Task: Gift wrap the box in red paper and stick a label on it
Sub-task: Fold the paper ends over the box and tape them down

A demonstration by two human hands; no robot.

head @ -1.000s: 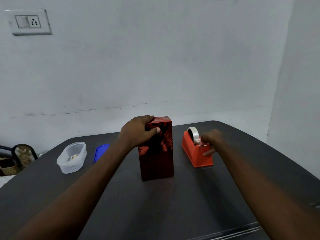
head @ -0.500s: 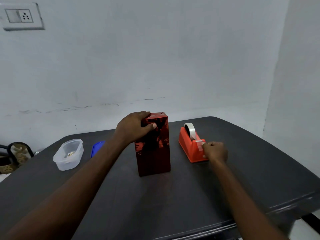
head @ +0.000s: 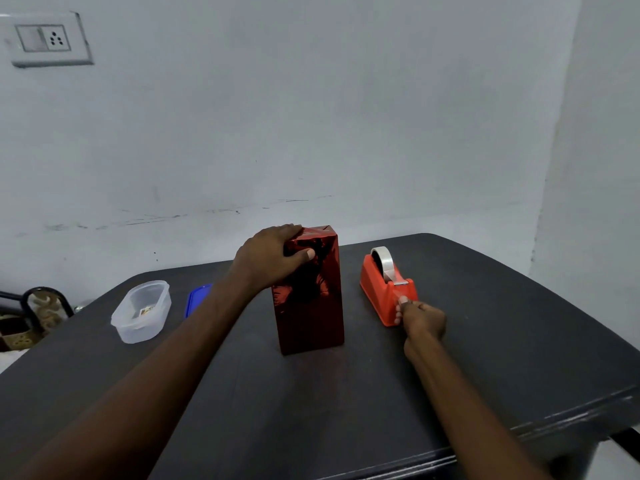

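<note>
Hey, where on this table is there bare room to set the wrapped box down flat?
The widest bare patch of the table is at the near edge, between the two forearms in front of the wrapped box. There is more bare top right of the tape dispenser. It is tighter between box and dispenser, and around the clear container and blue lid.

A pale grey-white wall point(head: 311, 116) fills the upper part of the view, marked with dark scuffs low down, and meets a second wall point(head: 602, 150) at a corner on the right. A white switch plate with a socket point(head: 46, 39) sits high on the left. A dark table point(head: 519, 341) with rounded far corners stands against the wall, lit softly and evenly, and at the left edge, beyond the table, is what may be a chair with a dark frame and patterned cushion point(head: 38, 306), only partly seen.
</note>
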